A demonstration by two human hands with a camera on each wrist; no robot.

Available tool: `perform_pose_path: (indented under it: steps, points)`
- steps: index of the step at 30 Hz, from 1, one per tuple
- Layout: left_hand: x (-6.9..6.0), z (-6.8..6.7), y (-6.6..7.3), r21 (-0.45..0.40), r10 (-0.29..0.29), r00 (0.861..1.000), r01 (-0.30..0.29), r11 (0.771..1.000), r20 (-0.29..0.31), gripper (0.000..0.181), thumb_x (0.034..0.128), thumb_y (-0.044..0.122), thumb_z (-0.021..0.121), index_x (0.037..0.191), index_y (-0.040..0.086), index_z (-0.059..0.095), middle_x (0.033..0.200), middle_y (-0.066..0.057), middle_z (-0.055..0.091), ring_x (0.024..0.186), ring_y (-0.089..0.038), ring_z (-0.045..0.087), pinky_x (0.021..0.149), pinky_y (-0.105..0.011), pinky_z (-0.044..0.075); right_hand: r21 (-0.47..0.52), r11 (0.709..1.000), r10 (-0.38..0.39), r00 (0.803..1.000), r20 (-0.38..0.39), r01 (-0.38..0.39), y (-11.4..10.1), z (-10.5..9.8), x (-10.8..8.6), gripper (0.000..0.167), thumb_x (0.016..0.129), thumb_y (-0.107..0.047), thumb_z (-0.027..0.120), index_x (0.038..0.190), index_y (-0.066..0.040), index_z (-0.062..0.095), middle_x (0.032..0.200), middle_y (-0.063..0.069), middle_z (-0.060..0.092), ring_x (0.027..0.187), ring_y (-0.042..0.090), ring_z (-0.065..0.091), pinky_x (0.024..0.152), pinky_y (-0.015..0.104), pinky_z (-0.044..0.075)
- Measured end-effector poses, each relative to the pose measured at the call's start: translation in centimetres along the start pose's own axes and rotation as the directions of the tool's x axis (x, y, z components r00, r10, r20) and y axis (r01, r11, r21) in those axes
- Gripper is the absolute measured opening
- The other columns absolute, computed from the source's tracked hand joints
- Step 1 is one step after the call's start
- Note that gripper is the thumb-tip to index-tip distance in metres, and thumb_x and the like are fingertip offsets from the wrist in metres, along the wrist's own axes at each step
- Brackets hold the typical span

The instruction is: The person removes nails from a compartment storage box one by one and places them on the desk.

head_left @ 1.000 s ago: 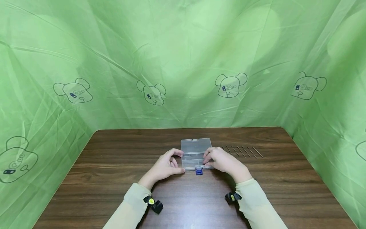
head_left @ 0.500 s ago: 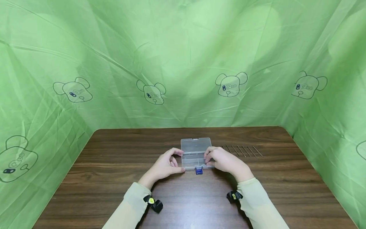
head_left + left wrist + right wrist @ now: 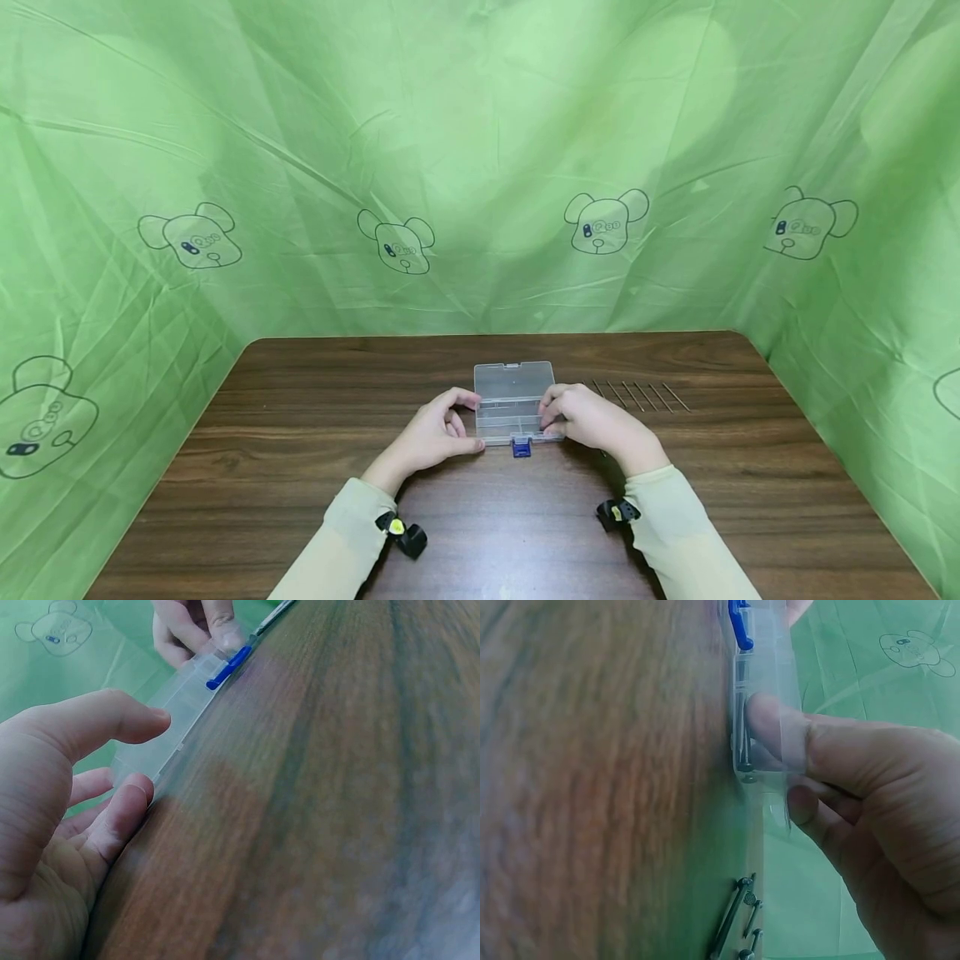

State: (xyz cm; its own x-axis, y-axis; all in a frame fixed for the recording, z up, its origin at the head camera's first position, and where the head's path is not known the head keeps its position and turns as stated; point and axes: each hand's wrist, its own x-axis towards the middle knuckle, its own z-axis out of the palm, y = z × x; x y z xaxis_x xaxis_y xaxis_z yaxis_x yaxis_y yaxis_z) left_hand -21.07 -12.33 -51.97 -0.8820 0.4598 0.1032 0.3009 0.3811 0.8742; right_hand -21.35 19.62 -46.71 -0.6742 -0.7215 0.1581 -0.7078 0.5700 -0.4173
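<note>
A clear plastic compartment box (image 3: pixel 498 422) lies on the table, its lid (image 3: pixel 513 381) folded back and a blue latch (image 3: pixel 521 447) at its front. My left hand (image 3: pixel 431 432) grips the box's left end, thumb at the front corner and index finger at the rear. My right hand (image 3: pixel 596 419) reaches into the right end with bent fingers. In the right wrist view, its thumb (image 3: pixel 763 724) is inside, beside a nail (image 3: pixel 742 742) lying along the front wall. The translucent wall and the hand hide whether the fingers pinch that nail.
Several loose nails (image 3: pixel 641 397) lie in a slanted row on the brown wooden table (image 3: pixel 337 383), right of the box. Their heads (image 3: pixel 746 900) show low in the right wrist view. A green cloth (image 3: pixel 480 167) hangs behind and at both sides of the table.
My right hand has shifted slightly to the right within the box's right end and now covers the leftmost loose nail more. My left hand and the box stay in place.
</note>
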Motion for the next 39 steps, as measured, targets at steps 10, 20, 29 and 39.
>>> perform_pose_path:
  steps: [10, 20, 29, 39]
  points:
    - [0.0, 0.03, 0.09, 0.01, -0.009, 1.0, 0.009, 1.0, 0.001, 0.067, 0.0826, 0.015, 0.097, 0.142, 0.015, 0.065, 0.131, -0.004, 0.069, 0.075, -0.016, 0.067, 0.067, -0.027, 0.056, -0.043, 0.999, 0.001, 1.0, 0.001, -0.001, -0.15, 0.19, 0.02, 0.005, 0.092, -0.008, 0.087, 0.089, -0.01, 0.085, 0.106, 0.0, 0.072, 0.098, 0.015, 0.071, 0.092, 0.036, 0.06]
    - [-0.05, -0.05, 0.08, 0.012, -0.004, 1.0, 0.004, 1.0, 0.002, 0.066, 0.0831, 0.016, 0.096, 0.141, 0.016, 0.065, 0.131, -0.003, 0.07, 0.075, -0.015, 0.067, 0.067, -0.027, 0.057, -0.019, 0.999, 0.043, 0.999, 0.032, -0.042, -0.2, 0.09, -0.23, 0.008, 0.099, -0.013, 0.082, 0.092, -0.015, 0.08, 0.111, -0.003, 0.071, 0.101, 0.014, 0.069, 0.096, 0.042, 0.058]
    - [-0.13, -0.06, 0.35, 0.018, -0.002, 1.0, 0.002, 1.0, 0.001, 0.066, 0.084, 0.017, 0.096, 0.142, 0.014, 0.064, 0.131, -0.003, 0.069, 0.075, -0.014, 0.067, 0.068, -0.028, 0.058, -0.015, 0.999, 0.046, 0.999, 0.012, -0.046, -0.34, 0.04, -0.34, 0.009, 0.1, -0.011, 0.08, 0.092, -0.015, 0.079, 0.113, -0.001, 0.072, 0.105, 0.017, 0.07, 0.098, 0.041, 0.059]
    - [-0.06, -0.02, 0.31, 0.015, -0.004, 1.0, 0.004, 1.0, 0.002, 0.067, 0.0836, 0.016, 0.096, 0.142, 0.014, 0.064, 0.131, -0.005, 0.069, 0.076, -0.014, 0.067, 0.068, -0.027, 0.057, -0.048, 0.998, -0.04, 0.999, -0.024, 0.039, -0.27, 0.06, 0.03, 0.005, 0.09, -0.008, 0.089, 0.088, -0.011, 0.085, 0.104, 0.001, 0.074, 0.095, 0.016, 0.073, 0.089, 0.035, 0.061]
